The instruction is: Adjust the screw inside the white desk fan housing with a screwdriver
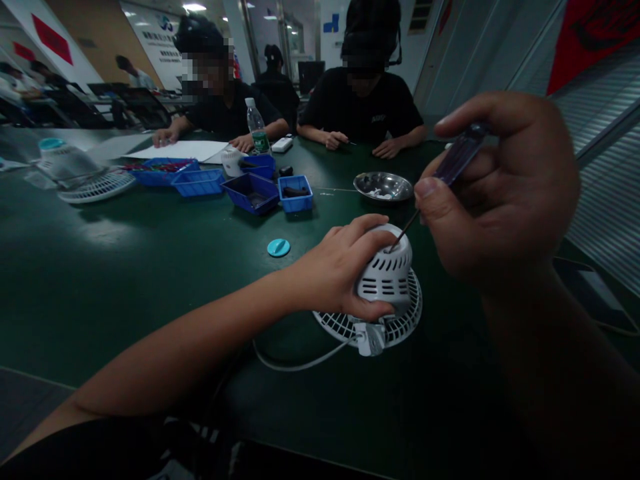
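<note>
A small white fan (387, 287) lies face down on the dark green table (150, 267), its motor housing pointing up. My left hand (340, 267) is wrapped round the housing and holds it steady. My right hand (495, 187) is closed on a screwdriver (457, 157) with a dark handle. Its thin shaft slants down to a hole on top of the housing. A white cable (295, 363) runs from the fan towards me.
A round teal cap (279, 247) lies left of the fan. Behind it stand several blue bins (253, 193), a metal dish (383, 187), a water bottle (257, 127) and another white fan (80, 173). Two people in black sit across the table.
</note>
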Demonstrator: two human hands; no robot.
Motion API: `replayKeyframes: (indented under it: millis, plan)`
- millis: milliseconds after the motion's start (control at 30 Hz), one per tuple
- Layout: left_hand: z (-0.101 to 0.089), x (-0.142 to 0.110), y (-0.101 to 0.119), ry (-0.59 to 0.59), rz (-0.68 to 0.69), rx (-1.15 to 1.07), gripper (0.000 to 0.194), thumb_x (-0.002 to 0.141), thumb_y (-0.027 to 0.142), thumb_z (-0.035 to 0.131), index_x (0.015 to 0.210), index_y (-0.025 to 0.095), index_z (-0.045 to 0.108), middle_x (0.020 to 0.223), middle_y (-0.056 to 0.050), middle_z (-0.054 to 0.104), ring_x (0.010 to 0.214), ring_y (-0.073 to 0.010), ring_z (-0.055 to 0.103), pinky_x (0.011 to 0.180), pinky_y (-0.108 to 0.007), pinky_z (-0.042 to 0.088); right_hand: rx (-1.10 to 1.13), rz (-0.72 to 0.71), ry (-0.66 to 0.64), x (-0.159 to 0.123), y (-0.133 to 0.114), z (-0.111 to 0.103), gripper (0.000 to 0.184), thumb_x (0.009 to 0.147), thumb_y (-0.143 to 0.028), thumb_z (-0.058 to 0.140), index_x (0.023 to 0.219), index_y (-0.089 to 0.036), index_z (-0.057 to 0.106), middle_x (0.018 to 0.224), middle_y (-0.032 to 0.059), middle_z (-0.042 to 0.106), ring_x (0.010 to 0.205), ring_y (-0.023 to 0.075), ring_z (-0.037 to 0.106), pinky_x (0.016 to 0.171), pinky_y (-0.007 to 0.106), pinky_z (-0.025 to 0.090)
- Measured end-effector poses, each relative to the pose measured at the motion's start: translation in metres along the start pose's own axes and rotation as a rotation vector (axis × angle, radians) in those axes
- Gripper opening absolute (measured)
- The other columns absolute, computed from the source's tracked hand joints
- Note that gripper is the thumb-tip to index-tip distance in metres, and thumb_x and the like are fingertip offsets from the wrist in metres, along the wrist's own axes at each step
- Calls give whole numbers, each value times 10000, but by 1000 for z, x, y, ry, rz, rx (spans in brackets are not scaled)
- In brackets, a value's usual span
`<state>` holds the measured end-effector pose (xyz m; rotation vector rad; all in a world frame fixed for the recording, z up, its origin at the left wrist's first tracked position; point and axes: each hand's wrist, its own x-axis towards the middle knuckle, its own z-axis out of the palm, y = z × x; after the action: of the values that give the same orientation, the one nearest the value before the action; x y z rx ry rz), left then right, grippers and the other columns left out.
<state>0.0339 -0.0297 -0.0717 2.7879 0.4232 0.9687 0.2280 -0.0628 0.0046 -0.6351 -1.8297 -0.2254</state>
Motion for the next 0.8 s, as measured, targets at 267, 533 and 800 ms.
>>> replayKeyframes:
  millis: [267, 533, 800]
  plan:
    - [2, -1, -1, 27, 18, -16, 890, 830, 760, 680, 1442, 170, 416, 1540, -289, 456, 1431, -449, 500, 1094, -664, 516, 51, 62, -25, -2, -2, 1, 313, 936, -169, 641, 1230, -250, 572, 856, -50, 569, 606, 42, 534, 546, 215, 434]
    - [3, 0, -1, 16, 9, -50, 904, 833, 771, 672, 1450, 168, 404, 1541, -285, 439, 1394, -453, 522, 1081, -658, 527, 14, 20, -157, 1, -5, -9, 338, 946, -219, 646, 1267, -268, 552, 995, -36, 614, 653, 29, 554, 539, 196, 437]
    - [3, 0, 0, -7, -21, -69, 899, 802, 756, 716, 1433, 190, 417, 1563, -264, 433, 1416, -429, 509, 1127, -634, 517, -107, -58, -154, 3, -10, -11, 321, 924, -199, 637, 1230, -260, 560, 1090, -14, 648, 747, 81, 610, 571, 242, 505]
